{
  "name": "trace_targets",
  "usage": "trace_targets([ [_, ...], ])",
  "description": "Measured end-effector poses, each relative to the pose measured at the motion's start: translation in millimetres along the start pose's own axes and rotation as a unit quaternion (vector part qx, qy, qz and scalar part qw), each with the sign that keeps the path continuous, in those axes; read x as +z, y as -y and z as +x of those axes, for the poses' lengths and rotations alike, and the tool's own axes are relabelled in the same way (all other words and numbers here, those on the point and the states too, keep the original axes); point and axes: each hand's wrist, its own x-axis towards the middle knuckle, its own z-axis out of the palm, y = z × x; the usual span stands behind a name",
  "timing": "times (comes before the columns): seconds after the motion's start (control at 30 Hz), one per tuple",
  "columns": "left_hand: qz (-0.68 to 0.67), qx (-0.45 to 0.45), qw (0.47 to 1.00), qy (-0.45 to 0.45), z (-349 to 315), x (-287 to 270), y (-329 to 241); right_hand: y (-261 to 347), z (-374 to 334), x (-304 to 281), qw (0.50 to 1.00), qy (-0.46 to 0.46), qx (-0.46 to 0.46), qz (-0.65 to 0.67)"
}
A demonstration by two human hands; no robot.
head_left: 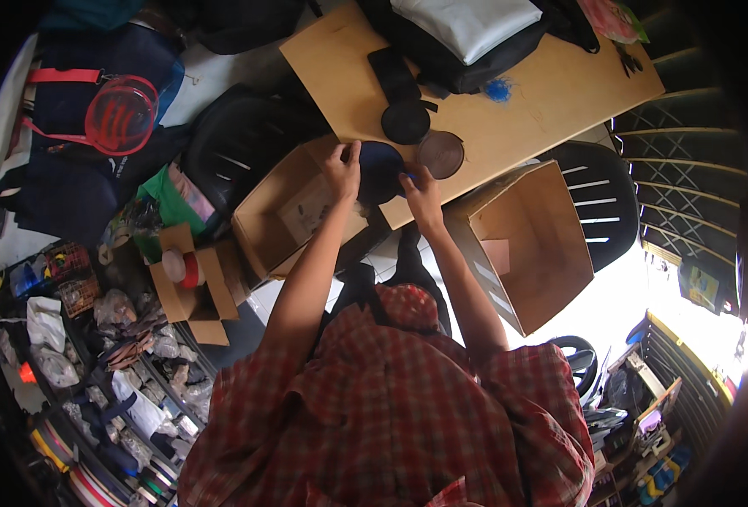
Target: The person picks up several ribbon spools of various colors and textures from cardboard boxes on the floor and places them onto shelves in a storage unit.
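Observation:
Between my two hands is a dark navy round piece, seemingly fabric, at the near edge of the wooden table. My left hand pinches its left edge. On its right side my right hand grips the edge, and a bit of bright blue shows at those fingertips. Just beyond, on the tabletop, lie a brown round disc and a black round piece with a short tab. A black rectangular piece lies behind them.
Open cardboard boxes stand left and right of my arms, close to black plastic chairs. A large black bag and tangled blue thread are on the table. A smaller carton and crowded shelves fill the left.

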Motion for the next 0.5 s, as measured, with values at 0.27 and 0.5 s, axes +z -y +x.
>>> trace_targets([
  [0.27,0.157,0.119,0.978,-0.071,-3.6,4.3,2.1,-20.2,7.7,-19.0,0.998,0.022,0.024,0.057],
  [0.5,-0.067,0.024,0.995,-0.07,-33.6,-50.4,54.0,-22.9,17.3,-36.4,0.995,0.082,0.045,0.023],
])
